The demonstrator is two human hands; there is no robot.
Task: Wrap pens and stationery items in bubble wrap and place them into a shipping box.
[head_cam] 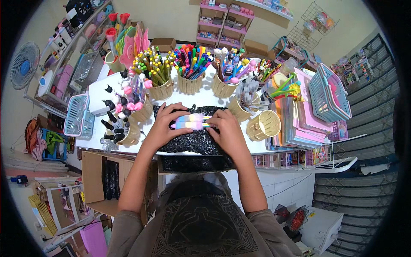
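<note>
Pens with fluffy pastel sleeves [189, 122] lie side by side in front of me, in pink, blue and yellow bands. My left hand [167, 123] spans their left end, the thumb below and the fingers above. At the other end, my right hand [226, 128] pinches the slim shafts between thumb and fingers. Beneath the pens a sheet of black bubble wrap [189, 143] is spread over the white table [199, 94] and hangs past its front edge. Fingers hide part of the pens, so their exact number is unclear.
Woven baskets of pencils [161, 91], coloured markers [190, 84] and figure-topped pens [224, 88] curve around the wrap. A basket [264, 126] lies tilted at right, beside stacked notebooks [298, 119] and a blue plastic basket [329, 96]. An open cardboard box [93, 180] stands below, left.
</note>
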